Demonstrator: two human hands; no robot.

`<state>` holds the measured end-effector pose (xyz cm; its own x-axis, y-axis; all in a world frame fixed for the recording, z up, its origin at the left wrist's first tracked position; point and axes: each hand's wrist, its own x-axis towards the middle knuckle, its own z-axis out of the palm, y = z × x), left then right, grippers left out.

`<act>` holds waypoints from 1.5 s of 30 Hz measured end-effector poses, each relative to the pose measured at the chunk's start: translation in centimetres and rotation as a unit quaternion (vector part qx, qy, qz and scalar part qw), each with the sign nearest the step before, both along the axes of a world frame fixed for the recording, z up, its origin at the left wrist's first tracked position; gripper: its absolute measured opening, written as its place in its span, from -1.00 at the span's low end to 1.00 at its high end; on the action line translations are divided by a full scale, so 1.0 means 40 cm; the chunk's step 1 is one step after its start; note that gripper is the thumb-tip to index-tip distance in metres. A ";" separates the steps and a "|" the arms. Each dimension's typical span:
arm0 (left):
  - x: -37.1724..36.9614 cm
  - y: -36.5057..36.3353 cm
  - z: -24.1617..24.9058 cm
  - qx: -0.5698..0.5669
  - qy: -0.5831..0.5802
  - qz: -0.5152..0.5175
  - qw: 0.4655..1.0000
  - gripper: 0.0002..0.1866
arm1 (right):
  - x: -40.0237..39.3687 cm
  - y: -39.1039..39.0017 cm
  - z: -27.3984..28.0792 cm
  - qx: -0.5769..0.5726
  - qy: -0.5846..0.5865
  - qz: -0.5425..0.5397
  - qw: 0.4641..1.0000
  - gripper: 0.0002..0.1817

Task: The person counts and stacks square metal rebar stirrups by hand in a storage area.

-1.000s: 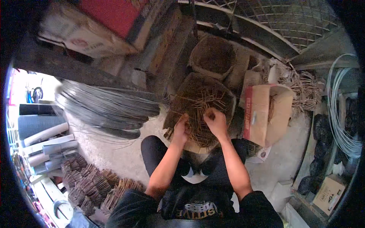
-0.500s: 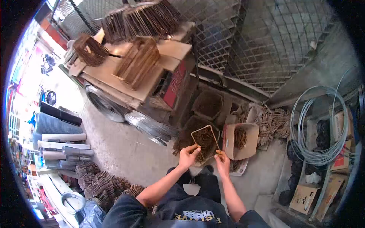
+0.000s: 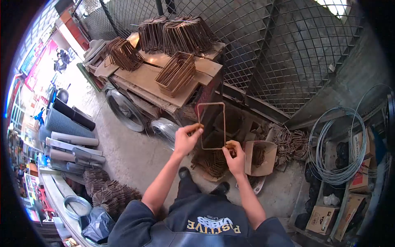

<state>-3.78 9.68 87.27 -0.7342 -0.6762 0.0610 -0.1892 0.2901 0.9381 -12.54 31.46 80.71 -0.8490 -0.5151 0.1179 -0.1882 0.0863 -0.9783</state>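
Note:
A thin, rust-brown rebar stirrup (image 3: 224, 123), bent into a rectangle, is held up in front of me. My left hand (image 3: 187, 140) pinches its left side, and my right hand (image 3: 235, 158) grips its lower right corner. Beyond my hands, on the wooden workbench (image 3: 142, 88), stands a stack of similar rectangular stirrups (image 3: 176, 74). More stirrups (image 3: 124, 53) stand bundled at the bench's left end, with larger bundles (image 3: 187, 35) along its back. Below the held piece, a container (image 3: 212, 164) on the floor has rusty bent pieces in it.
To the right of my hands, an open cardboard box (image 3: 260, 158) holds rusty pieces. Coiled wire (image 3: 335, 154) hangs over a shelf at far right. Wire coils (image 3: 123, 109) lean against the bench. Rolls of mesh (image 3: 70, 123) and stirrup piles (image 3: 109, 191) lie left. A mesh fence (image 3: 247, 45) stands behind.
Both hands have moved up and away from my body with the stirrup, which now stands more upright. My view has shifted, showing more of the bench and fence.

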 end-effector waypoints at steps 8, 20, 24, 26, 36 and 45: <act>0.004 -0.348 0.158 -0.056 -0.004 -0.054 0.997 -0.72 | 0.039 -0.308 0.184 -0.032 0.260 0.014 0.965 -0.73; -0.026 -0.709 0.356 -0.054 -0.051 -0.236 0.969 -0.67 | 0.042 -0.671 0.222 -0.012 0.066 -0.130 0.989 -0.67; -0.072 -0.775 0.336 -0.003 0.028 -0.266 0.964 -0.68 | 0.044 -0.716 0.234 -0.081 -0.041 -0.067 0.994 -0.68; -0.103 -0.805 0.326 0.004 0.021 -0.248 0.968 -0.69 | 0.042 -0.747 0.256 -0.120 -0.065 -0.064 0.989 -0.69; -0.276 -0.879 0.251 -0.201 -0.064 -0.144 0.967 -0.71 | -0.048 -0.870 0.268 -0.014 0.044 -0.188 0.981 -0.67; -0.308 -0.867 0.194 -0.206 -0.057 -0.111 0.971 -0.73 | -0.060 -0.885 0.265 0.007 0.073 -0.237 0.969 -0.67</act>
